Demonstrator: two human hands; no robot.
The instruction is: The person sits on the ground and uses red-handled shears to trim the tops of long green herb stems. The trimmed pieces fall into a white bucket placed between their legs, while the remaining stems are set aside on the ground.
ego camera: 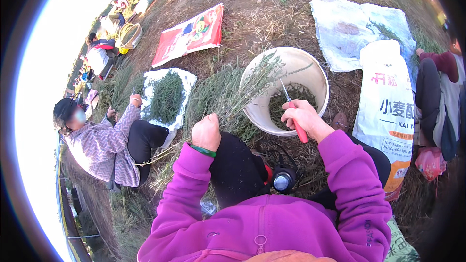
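My left hand (206, 133), with a green bangle at its wrist, is closed around a bunch of long plant stems (236, 94). Their leafy tops reach over the left rim of a white plastic bucket (319, 76). In my right hand (304, 118) are scissors with red handles (299, 131); their pointed metal blades are over the bucket and aim up and left, near the leafy tops but not plainly touching them. Cut greenery (280, 103) lies in the bottom of the bucket. More cut plants (213, 87) are heaped on the ground to the bucket's left.
A person (105, 142) sits at the left by a white sheet (187, 80) bearing greenery. Another person (446, 91) is at the right edge, beyond a printed white sack (378, 98). A red printed sack (189, 34) and a pale sheet (338, 25) lie ahead. A flask (283, 181) stands by my legs.
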